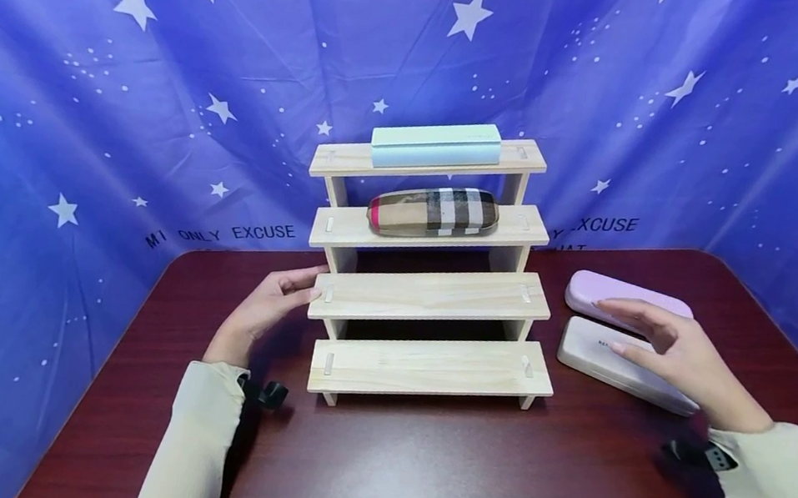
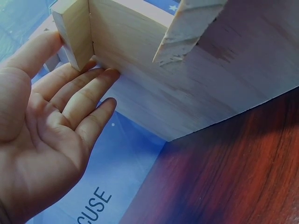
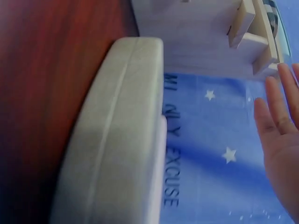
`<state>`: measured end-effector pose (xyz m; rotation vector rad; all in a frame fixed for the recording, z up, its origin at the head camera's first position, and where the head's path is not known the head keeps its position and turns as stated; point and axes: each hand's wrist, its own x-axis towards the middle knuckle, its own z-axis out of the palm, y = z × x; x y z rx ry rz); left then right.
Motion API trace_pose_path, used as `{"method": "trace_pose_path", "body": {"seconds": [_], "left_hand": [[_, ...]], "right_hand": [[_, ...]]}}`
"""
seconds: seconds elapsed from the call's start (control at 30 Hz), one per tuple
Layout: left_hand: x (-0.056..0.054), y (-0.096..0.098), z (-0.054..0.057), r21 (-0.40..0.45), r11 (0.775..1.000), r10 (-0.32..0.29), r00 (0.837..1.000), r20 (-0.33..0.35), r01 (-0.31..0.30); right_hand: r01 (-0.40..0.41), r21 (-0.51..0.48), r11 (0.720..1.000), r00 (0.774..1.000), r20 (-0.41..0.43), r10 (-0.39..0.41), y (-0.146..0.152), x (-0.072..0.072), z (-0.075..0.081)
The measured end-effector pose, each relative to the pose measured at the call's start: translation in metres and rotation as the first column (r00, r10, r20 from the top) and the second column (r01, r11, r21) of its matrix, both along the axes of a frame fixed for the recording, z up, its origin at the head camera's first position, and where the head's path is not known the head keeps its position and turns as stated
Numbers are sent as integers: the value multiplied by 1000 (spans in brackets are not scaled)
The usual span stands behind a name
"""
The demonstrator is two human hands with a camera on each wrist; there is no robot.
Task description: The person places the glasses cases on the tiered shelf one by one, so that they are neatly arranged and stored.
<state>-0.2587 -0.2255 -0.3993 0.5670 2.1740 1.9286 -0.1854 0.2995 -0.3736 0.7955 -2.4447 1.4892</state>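
Observation:
A four-tier wooden display rack (image 1: 430, 297) stands on the table. My left hand (image 1: 269, 303) holds the left end of its third board from the top; in the left wrist view the thumb lies against one face of the board (image 2: 77, 39) and the fingers reach behind it. On the right, my right hand (image 1: 680, 353) hovers with spread, slightly bent fingers over a grey glasses case (image 1: 604, 356), nothing between them. Behind that case lies a pink glasses case (image 1: 583, 288). The right wrist view shows the grey case (image 3: 112, 126) side-on, apart from the fingers.
A light blue case (image 1: 435, 149) lies on the top board. The second board bears a plaid pouch (image 1: 434, 212) with a pink end. A blue star-patterned curtain (image 1: 258, 54) hangs behind the dark red wooden table (image 1: 398, 484).

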Motion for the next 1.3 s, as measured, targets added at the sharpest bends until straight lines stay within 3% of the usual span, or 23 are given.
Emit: {"method": "trace_pose_path", "body": {"seconds": [0.1,0.2,0.57,0.77,1.1,1.3], "left_hand": [[-1,1,-1,12,1000,-5,1000,6,5],[-1,1,-1,19,1000,-10,1000,5,10],[0,1,2,9,1000,-8,1000,6,8],[0,0,1,-10,1000,8,1000,-3,-8],[0,1,1,-24,1000,17,1000,-3,-17],[1,1,1,-38,999,26,1000,-11,-27]], "right_hand": [[71,64,995,997,13,-72,11,9,-4],[92,98,991,994,53,-98,23,16,-8],[166,115,979,971,151,-183,54,32,-27],[165,108,980,975,128,-179,66,33,-36],[233,67,970,955,170,-242,79,27,-46],[219,137,966,946,214,-245,80,21,-49]]}}
